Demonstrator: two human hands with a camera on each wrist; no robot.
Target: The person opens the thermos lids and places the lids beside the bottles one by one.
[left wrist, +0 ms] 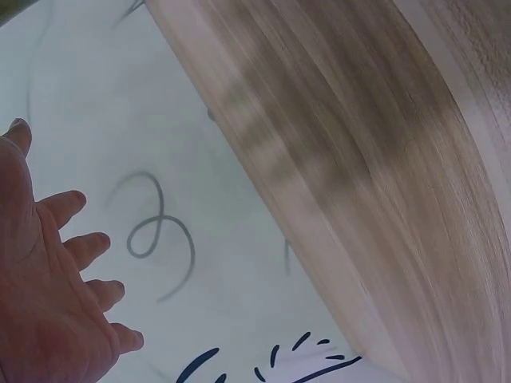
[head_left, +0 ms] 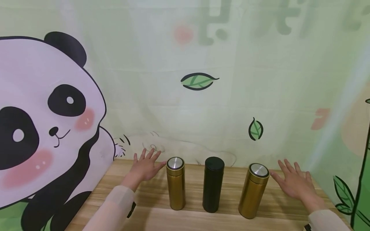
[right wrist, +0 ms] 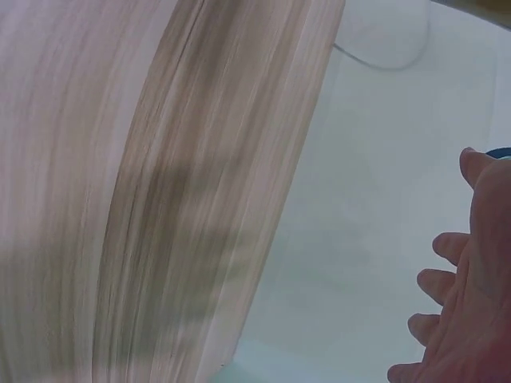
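In the head view three slim thermos flasks stand upright in a row on a wooden table (head_left: 150, 221). The left flask (head_left: 176, 189) is gold with a silver-topped lid, the middle flask (head_left: 213, 187) is all black, and the right flask (head_left: 252, 195) is gold with a silver-topped lid. My left hand (head_left: 146, 167) hovers left of the left flask with fingers spread, its thumb tip close to the lid. On the other side, my right hand (head_left: 295, 182) has its fingers spread beside the right flask, thumb near that lid. Both wrist views show straight, spread fingers holding nothing.
Behind the table hangs a pale green cloth backdrop (head_left: 138, 83) printed with a panda (head_left: 66, 134) and leaves. The table's far edge runs close along it. Wristbands show at both sleeves (head_left: 108, 205).
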